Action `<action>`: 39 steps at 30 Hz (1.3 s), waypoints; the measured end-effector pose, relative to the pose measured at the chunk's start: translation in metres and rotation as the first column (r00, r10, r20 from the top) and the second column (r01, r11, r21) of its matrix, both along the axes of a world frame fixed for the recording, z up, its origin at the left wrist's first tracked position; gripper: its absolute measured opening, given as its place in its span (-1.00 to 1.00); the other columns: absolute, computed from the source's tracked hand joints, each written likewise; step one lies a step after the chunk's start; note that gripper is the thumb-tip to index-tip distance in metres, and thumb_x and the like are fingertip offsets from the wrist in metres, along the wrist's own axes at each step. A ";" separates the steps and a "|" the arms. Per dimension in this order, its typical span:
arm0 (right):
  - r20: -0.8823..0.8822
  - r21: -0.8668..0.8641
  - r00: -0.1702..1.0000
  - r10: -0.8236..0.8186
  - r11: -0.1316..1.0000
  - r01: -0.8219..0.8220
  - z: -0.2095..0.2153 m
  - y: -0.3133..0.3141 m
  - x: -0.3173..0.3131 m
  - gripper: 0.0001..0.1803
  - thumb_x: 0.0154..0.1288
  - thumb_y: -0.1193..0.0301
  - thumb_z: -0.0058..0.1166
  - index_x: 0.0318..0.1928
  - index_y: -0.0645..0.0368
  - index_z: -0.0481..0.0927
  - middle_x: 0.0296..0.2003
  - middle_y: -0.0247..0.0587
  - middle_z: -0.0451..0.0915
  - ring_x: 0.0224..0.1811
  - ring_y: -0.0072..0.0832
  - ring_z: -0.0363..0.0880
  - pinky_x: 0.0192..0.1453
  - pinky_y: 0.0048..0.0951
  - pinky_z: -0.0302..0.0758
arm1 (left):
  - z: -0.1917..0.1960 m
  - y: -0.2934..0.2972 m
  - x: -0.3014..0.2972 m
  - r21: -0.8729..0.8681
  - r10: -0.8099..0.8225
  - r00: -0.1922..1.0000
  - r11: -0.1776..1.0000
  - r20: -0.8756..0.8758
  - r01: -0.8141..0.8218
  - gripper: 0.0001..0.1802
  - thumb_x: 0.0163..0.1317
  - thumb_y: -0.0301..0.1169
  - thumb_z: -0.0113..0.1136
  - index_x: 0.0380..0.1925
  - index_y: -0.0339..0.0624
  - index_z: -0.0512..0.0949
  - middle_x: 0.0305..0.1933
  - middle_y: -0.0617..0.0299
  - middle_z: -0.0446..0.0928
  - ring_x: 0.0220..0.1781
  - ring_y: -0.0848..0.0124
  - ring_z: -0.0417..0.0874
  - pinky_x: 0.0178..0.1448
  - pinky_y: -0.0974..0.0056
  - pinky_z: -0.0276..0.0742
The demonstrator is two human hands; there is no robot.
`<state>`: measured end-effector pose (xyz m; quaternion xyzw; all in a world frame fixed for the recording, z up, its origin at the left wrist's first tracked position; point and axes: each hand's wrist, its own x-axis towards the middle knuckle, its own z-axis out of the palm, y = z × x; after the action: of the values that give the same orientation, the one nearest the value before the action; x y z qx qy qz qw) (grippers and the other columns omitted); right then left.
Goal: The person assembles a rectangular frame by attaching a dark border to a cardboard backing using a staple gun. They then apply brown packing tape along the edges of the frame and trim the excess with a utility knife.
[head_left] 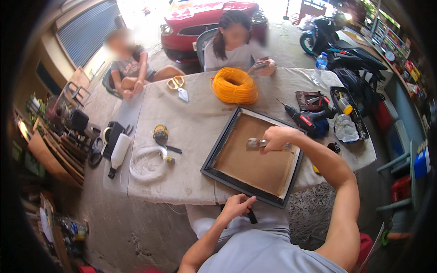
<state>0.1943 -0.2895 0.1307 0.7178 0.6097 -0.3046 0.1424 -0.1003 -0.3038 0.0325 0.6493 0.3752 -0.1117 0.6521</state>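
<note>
A square black picture frame (218, 152) with a brown backing board (248, 129) lies at the table's near edge, its inner rim pale. My left hand (237, 207) has its fingers curled at the frame's near side, with the thumb against the edge. Over the board, my right hand (275, 139) is closed round a small hand tool (253, 144). This tool has a greyish flat end and a shiny metal part; its kind is not clear. To the right of the frame lies a black and red cordless drill (302, 118).
On the cloth-covered table (191, 123) are an orange cord coil (234, 86), scissors (176, 84), a tape measure (160, 133), a clear line coil (148, 163), a white bottle (120, 150) and a tool tray (348, 113). Two people sit across; a motorcycle (350, 50) stands at right.
</note>
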 end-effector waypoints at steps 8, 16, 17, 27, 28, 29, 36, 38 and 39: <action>-0.085 -0.005 0.993 0.078 0.997 -0.079 -0.034 0.014 -0.025 -0.25 0.05 -0.23 0.12 -0.19 0.31 0.69 -0.26 0.12 0.68 -0.15 -0.06 0.66 -0.05 -0.17 0.57 | -0.030 -0.030 -0.025 -0.122 -0.023 0.998 0.992 0.057 0.030 -0.51 0.30 0.01 0.21 -0.07 -0.22 0.58 -0.25 0.23 0.66 -0.28 0.51 0.67 -0.32 0.39 0.53; -0.100 -0.065 0.994 0.033 0.997 -0.040 -0.034 0.023 -0.027 -0.24 0.00 -0.20 0.21 -0.24 0.38 0.68 -0.32 0.08 0.69 -0.23 -0.12 0.68 -0.11 -0.21 0.60 | -0.047 -0.028 -0.039 -0.134 0.106 0.989 0.987 0.104 -0.091 -0.47 0.29 0.03 0.21 -0.06 -0.25 0.59 -0.24 0.19 0.67 -0.36 0.51 0.66 -0.48 0.41 0.49; -0.090 -0.038 0.995 0.038 0.998 -0.042 -0.036 0.021 -0.028 -0.24 0.00 -0.21 0.21 -0.24 0.37 0.68 -0.33 0.08 0.69 -0.24 -0.13 0.68 -0.12 -0.22 0.60 | -0.048 -0.025 -0.040 -0.129 0.108 0.989 0.987 0.098 -0.095 -0.47 0.30 0.04 0.20 -0.05 -0.24 0.59 -0.23 0.19 0.67 -0.36 0.50 0.66 -0.48 0.41 0.49; -0.148 -0.014 0.987 0.064 0.998 -0.066 -0.034 0.017 -0.017 -0.34 0.01 -0.13 0.29 -0.08 0.17 0.66 -0.25 -0.03 0.70 -0.19 -0.18 0.70 -0.08 -0.23 0.59 | -0.050 -0.014 -0.055 0.044 0.124 0.987 0.991 0.107 -0.129 -0.46 0.26 0.07 0.21 -0.11 -0.23 0.62 -0.38 0.22 0.68 -0.40 0.51 0.65 -0.34 0.38 0.54; -0.157 -0.013 0.986 0.048 0.999 -0.051 -0.027 0.015 -0.019 -0.34 0.02 -0.13 0.28 -0.06 0.16 0.65 -0.24 -0.02 0.70 -0.19 -0.19 0.70 -0.07 -0.23 0.58 | -0.051 -0.013 -0.057 0.058 0.120 0.987 0.990 0.104 -0.126 -0.46 0.25 0.07 0.22 -0.11 -0.23 0.63 -0.40 0.23 0.68 -0.41 0.51 0.64 -0.34 0.37 0.54; -0.179 -0.050 0.984 0.001 0.999 -0.010 -0.018 0.013 -0.022 -0.34 0.04 -0.12 0.27 -0.02 0.15 0.64 -0.22 -0.01 0.70 -0.15 -0.16 0.68 -0.06 -0.21 0.58 | -0.053 -0.013 -0.059 0.052 0.131 0.985 0.989 0.109 -0.137 -0.45 0.25 0.07 0.23 -0.12 -0.24 0.63 -0.40 0.22 0.68 -0.41 0.51 0.64 -0.33 0.37 0.54; -0.117 -0.038 0.993 -0.015 0.999 0.011 -0.022 0.011 -0.024 -0.35 0.05 -0.08 0.25 0.08 0.04 0.63 -0.13 0.00 0.69 -0.07 -0.13 0.65 0.03 -0.25 0.55 | -0.068 -0.014 -0.078 -0.008 0.272 0.953 0.962 0.135 -0.274 -0.46 0.24 0.02 0.26 -0.10 -0.30 0.62 -0.33 0.17 0.69 -0.36 0.47 0.67 -0.30 0.35 0.59; -0.120 -0.072 0.991 -0.054 0.996 0.045 -0.022 0.011 -0.025 -0.35 0.05 -0.07 0.25 0.11 0.00 0.63 -0.13 0.00 0.69 -0.06 -0.13 0.65 0.03 -0.24 0.54 | -0.064 -0.010 -0.078 -0.030 0.299 0.950 0.954 0.084 -0.298 -0.46 0.24 0.00 0.27 -0.07 -0.30 0.61 -0.31 0.16 0.69 -0.33 0.46 0.68 -0.30 0.35 0.60; -0.124 -0.077 0.990 -0.063 0.996 0.054 -0.024 0.011 -0.024 -0.35 0.04 -0.07 0.25 0.10 0.01 0.63 -0.13 0.00 0.69 -0.06 -0.13 0.65 0.03 -0.23 0.54 | -0.068 -0.010 -0.077 -0.045 0.317 0.944 0.948 0.087 -0.314 -0.45 0.23 0.00 0.28 -0.06 -0.31 0.62 -0.31 0.15 0.69 -0.32 0.46 0.68 -0.31 0.36 0.60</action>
<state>0.1699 -0.2785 0.1067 0.7089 0.5847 -0.3756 0.1207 -0.1777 -0.3137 -0.0351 0.5751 0.4418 0.0186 0.6883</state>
